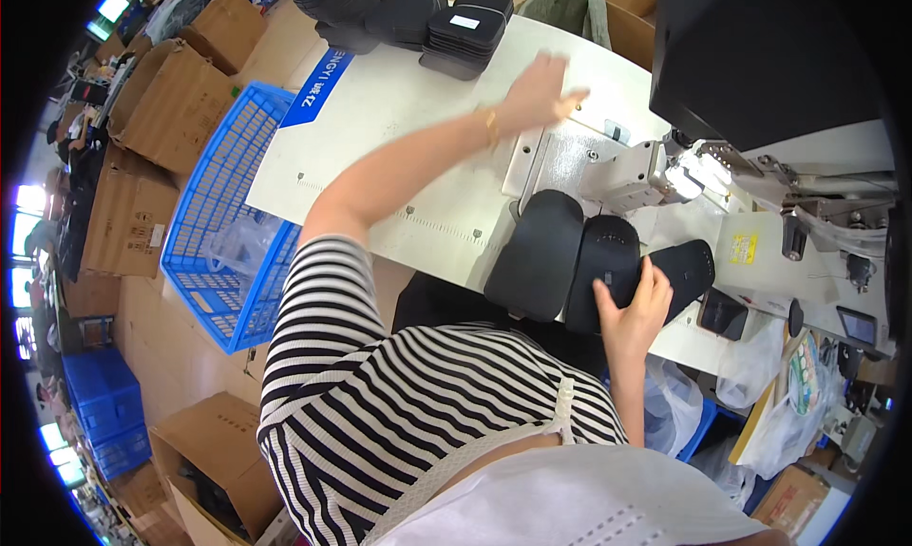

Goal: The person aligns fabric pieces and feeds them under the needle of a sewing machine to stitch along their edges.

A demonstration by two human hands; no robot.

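Black padded panels, seemingly parts of a case, lie at the table's near edge: a smooth left panel (538, 252), a middle panel (608, 247) with small holes along its top, and a right panel (692, 266). My right hand (635, 318) grips the middle panel's lower part, thumb on its face and fingers by its right edge. Reaching over the white table, my left hand (537, 95) is smeared by motion; its thumb stands away from the fingers and nothing shows in it. Just beyond the panels stands a sewing machine (627, 176) with its lamp lit.
Stacked black cases (465, 33) sit at the table's far end. A blue plastic basket (204, 233) with clear bags stands left of the white table (380, 204). Cardboard boxes (171, 104) line the left side. Plastic bags (670, 408) hang below the table's right end.
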